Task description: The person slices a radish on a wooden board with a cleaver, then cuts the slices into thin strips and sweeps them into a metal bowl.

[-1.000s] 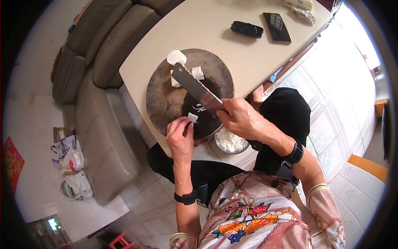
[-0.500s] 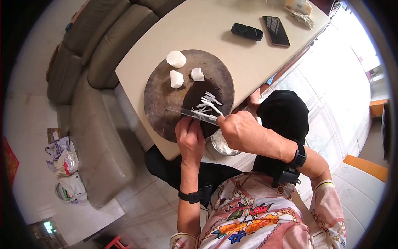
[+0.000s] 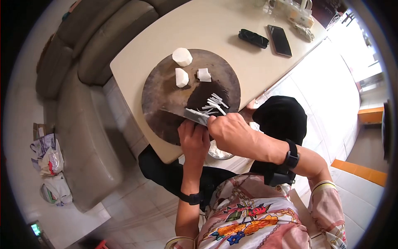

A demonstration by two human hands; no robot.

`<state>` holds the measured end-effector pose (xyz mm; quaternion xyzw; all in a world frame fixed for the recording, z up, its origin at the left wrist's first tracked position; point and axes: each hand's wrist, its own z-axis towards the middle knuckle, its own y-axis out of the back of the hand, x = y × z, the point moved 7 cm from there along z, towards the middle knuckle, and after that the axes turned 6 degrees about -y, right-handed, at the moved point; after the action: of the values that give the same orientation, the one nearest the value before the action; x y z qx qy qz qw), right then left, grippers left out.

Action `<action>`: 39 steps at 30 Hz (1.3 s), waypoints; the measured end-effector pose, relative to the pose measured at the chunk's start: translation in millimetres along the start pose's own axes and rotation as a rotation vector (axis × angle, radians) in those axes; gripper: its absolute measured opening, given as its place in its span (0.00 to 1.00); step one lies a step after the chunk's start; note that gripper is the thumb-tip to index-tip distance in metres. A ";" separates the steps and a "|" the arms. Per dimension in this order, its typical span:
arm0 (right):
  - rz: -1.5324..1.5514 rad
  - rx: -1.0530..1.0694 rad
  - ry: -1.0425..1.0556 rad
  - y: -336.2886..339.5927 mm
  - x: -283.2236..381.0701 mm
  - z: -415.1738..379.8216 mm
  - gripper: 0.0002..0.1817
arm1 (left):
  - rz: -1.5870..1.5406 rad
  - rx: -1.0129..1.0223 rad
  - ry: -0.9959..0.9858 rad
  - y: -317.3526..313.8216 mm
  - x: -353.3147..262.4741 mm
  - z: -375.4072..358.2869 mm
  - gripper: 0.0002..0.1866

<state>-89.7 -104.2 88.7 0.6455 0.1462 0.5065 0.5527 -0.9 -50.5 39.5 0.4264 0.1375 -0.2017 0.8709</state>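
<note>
My right hand (image 3: 232,133) is wrapped round the handle of a kitchen knife (image 3: 195,115), its blade pointing left over a round wooden chopping board (image 3: 159,89). Beside the blade's near side, my left hand (image 3: 193,139) has its fingers curled and pressed down on the board; whatever lies under them is hidden. Thin white radish strips (image 3: 215,102) lie past the blade, some along its edge. Farther back on the board are a thick round radish chunk (image 3: 182,57), a smaller cut chunk (image 3: 181,77) and a few flat slices (image 3: 204,75).
The board rests on a pale table (image 3: 166,153) near its corner. A bowl (image 3: 219,154) with white shreds is partly hidden below my right hand. Toward the back are a black case (image 3: 253,38), a phone (image 3: 280,40) and a tissue pack (image 3: 300,18). A grey sofa (image 3: 89,137) stands left.
The view has shifted slightly. The knife and right hand have moved a little left relative to the strips, and my left hand stays close beside the blade.
</note>
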 end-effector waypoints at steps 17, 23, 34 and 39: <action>-0.095 -0.070 -0.024 -7.0 2.8 11.5 0.06 | -0.081 -0.091 -0.019 3.6 5.3 -6.0 0.12; -0.169 0.077 -0.107 -8.4 4.3 -14.5 0.05 | -0.088 -0.065 -0.025 2.3 7.8 -9.7 0.16; -0.193 -0.016 -0.030 -10.7 -0.4 -8.7 0.04 | -0.144 -0.126 -0.005 13.0 2.7 -6.3 0.12; -0.220 0.012 -0.051 -10.8 3.7 -19.5 0.05 | -0.101 -0.098 -0.040 4.9 5.2 -9.2 0.14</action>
<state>-100.0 -86.7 78.8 0.6415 0.2051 0.4254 0.6045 5.3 -41.6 35.3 0.3717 0.1513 -0.2470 0.8820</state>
